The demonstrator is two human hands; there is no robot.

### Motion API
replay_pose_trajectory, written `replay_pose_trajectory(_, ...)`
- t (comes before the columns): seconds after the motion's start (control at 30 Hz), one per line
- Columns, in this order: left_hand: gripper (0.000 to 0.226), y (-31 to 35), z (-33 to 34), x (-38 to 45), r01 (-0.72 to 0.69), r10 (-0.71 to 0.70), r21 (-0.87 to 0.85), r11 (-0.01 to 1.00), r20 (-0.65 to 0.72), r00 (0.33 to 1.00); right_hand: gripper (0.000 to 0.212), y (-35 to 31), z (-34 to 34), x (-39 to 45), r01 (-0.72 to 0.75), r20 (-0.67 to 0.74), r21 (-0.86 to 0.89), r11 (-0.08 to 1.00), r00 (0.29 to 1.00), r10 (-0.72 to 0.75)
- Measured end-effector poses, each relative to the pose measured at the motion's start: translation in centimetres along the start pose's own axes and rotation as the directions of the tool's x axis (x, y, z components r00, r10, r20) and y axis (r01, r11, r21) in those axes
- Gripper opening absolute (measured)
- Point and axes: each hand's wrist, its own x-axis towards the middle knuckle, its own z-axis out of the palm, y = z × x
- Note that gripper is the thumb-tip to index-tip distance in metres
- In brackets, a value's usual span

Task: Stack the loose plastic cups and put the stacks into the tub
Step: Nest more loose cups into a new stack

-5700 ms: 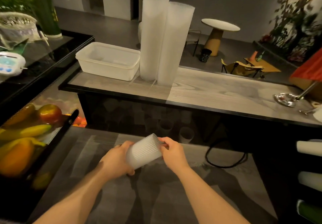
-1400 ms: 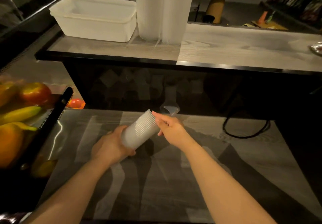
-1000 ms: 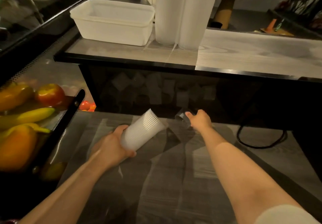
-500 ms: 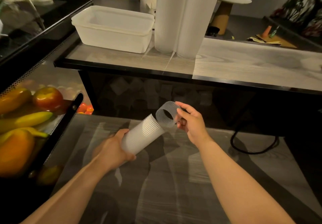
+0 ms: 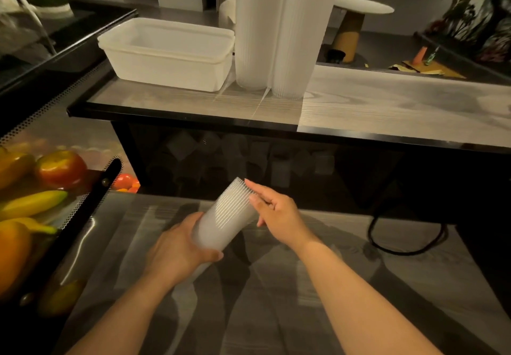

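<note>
My left hand (image 5: 179, 252) grips a short stack of translucent plastic cups (image 5: 225, 216), tilted with its open end up and to the right, above the lower counter. My right hand (image 5: 276, 211) rests its straight fingers against the stack's open rim. A white plastic tub (image 5: 166, 53) stands on the raised wooden counter at the back left. Two tall cup stacks (image 5: 276, 31) stand upright just right of the tub. Several loose cups (image 5: 249, 158) lie dimly in the dark space under the raised counter.
A basket of fruit (image 5: 33, 202) with a black strap sits at the left edge. A black cable (image 5: 406, 241) loops on the lower counter at the right. The raised counter (image 5: 387, 111) stretches to the right of the tall stacks.
My right hand fetched a loose cup from under the raised counter, brought it to the stack's open end, and now the cup sits in the stack with the fingers on the rim.
</note>
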Motion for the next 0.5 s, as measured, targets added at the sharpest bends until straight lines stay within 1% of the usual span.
replay_pose_trajectory(0.07,0.102,0.2,0.3,0.1,-0.001,0.001,0.007,1.000,-0.007,1.000,0.034,-0.2,-0.6,0.1,-0.006,0.019,-0.015,1.000,1.000,0.006)
replay_pose_trajectory(0.13,0.102,0.4,0.4,0.3,-0.008,0.008,0.010,1.000,-0.007,1.000,0.033,-0.1,-1.4,0.7,-0.002,-0.007,0.025,1.000,1.000,0.002)
replay_pose_trajectory(0.17,0.102,0.5,0.3,0.5,-0.018,0.018,0.008,1.000,-0.009,1.000,0.031,0.1,-1.8,1.2,-0.013,-0.063,0.046,0.999,0.998,0.016)
replay_pose_trajectory(0.23,0.101,0.5,0.2,0.8,-0.037,0.037,0.000,0.999,-0.019,0.999,0.020,1.4,-2.9,3.1,-0.080,-0.246,0.015,0.997,0.966,0.082)
replay_pose_trajectory(0.27,0.101,0.4,0.0,1.0,-0.042,0.042,0.004,0.999,-0.026,0.999,0.017,2.6,-3.6,4.4,-0.167,-0.330,-0.017,0.986,0.932,0.152)
replay_pose_trajectory(0.3,0.102,0.4,-0.1,1.3,-0.045,0.046,0.014,0.999,-0.034,0.998,0.019,3.7,-4.3,5.4,-0.274,-0.383,-0.025,0.961,0.891,0.244)
replay_pose_trajectory(0.33,0.103,0.3,-0.2,1.4,-0.042,0.043,0.023,0.999,-0.038,0.998,0.023,4.6,-4.9,6.4,-0.384,-0.394,0.010,0.923,0.847,0.356)
replay_pose_trajectory(0.37,0.104,0.2,-0.3,1.5,-0.038,0.039,0.032,0.999,-0.037,0.999,0.028,5.5,-5.4,7.2,-0.458,-0.384,0.059,0.887,0.810,0.444)
replay_pose_trajectory(0.4,0.105,0.1,-0.5,1.6,-0.035,0.036,0.039,0.999,-0.034,0.999,0.032,5.8,-5.7,7.8,-0.496,-0.358,0.057,0.866,0.800,0.482)
replay_pose_trajectory(0.47,0.106,-0.1,-0.6,1.6,-0.031,0.031,0.052,0.998,-0.013,0.999,0.039,5.7,-5.8,8.9,-0.508,-0.283,-0.004,0.862,0.827,0.486)
replay_pose_trajectory(0.5,0.105,-0.2,-0.7,1.5,-0.030,0.031,0.060,0.998,-0.004,1.000,0.042,5.7,-5.8,9.5,-0.517,-0.269,0.013,0.856,0.822,0.501)
